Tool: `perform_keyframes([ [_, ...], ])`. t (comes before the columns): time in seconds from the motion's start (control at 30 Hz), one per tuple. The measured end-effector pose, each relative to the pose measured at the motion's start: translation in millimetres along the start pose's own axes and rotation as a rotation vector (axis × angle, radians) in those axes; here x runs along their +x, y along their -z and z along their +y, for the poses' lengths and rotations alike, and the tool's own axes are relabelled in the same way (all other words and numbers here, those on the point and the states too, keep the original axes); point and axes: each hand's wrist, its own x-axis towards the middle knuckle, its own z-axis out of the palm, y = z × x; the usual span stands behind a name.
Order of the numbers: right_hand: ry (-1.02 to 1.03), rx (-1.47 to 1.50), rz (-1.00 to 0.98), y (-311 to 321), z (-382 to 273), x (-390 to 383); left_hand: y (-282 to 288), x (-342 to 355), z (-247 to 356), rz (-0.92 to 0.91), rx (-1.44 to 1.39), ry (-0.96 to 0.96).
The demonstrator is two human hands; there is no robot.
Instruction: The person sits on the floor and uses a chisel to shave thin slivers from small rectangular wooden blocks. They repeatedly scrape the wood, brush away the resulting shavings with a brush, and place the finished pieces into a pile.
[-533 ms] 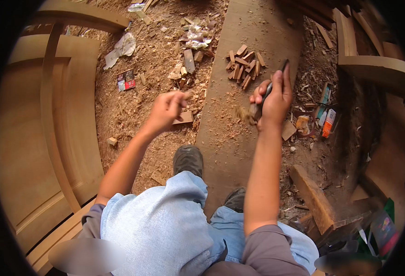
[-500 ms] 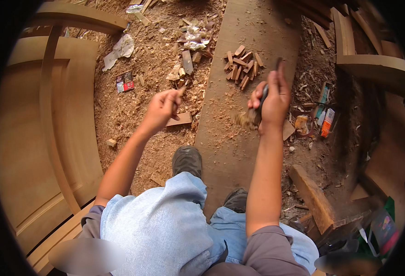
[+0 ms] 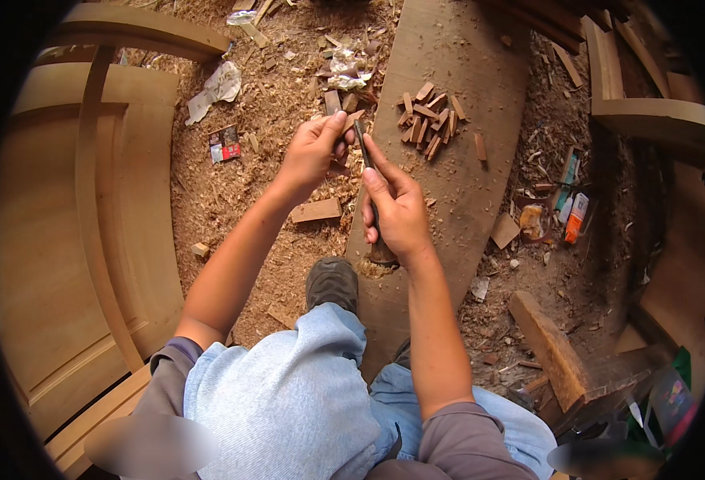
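Observation:
My left hand (image 3: 312, 156) pinches a small reddish wooden peg (image 3: 353, 122) between thumb and fingers. Close beside it, my right hand (image 3: 399, 210) is closed round a chisel (image 3: 366, 148), its dark blade pointing up toward the peg. The blade's tip is at or very near the peg; whether they touch I cannot tell. The frayed end of the chisel's wooden handle shows below my palm. Beyond my right hand, a heap of small wooden pegs (image 3: 432, 120) lies on a long brown board (image 3: 480, 72). One loose peg (image 3: 480, 146) sits just right of the heap.
Shavings cover the ground left of the board, with a wooden block (image 3: 317, 210) and crumpled paper (image 3: 218, 88). Panelled wood (image 3: 48, 224) stands at the left. An orange-and-white tube (image 3: 576, 218) lies at the right, above a thick timber piece (image 3: 552, 344). My shoe (image 3: 332, 284) is beside the board.
My right hand has swung left with the chisel, from beside the heap to my left hand. My left hand has risen slightly to the right with the peg. The loose peg has come into view.

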Motion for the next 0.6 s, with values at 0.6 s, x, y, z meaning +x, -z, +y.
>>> perform_keyframes([
  [0.6, 0.017, -0.036, 0.062, 33.3, 9.5, 9.0, 11.7, -12.2, -31.6, 0.002, 0.322, -0.072],
])
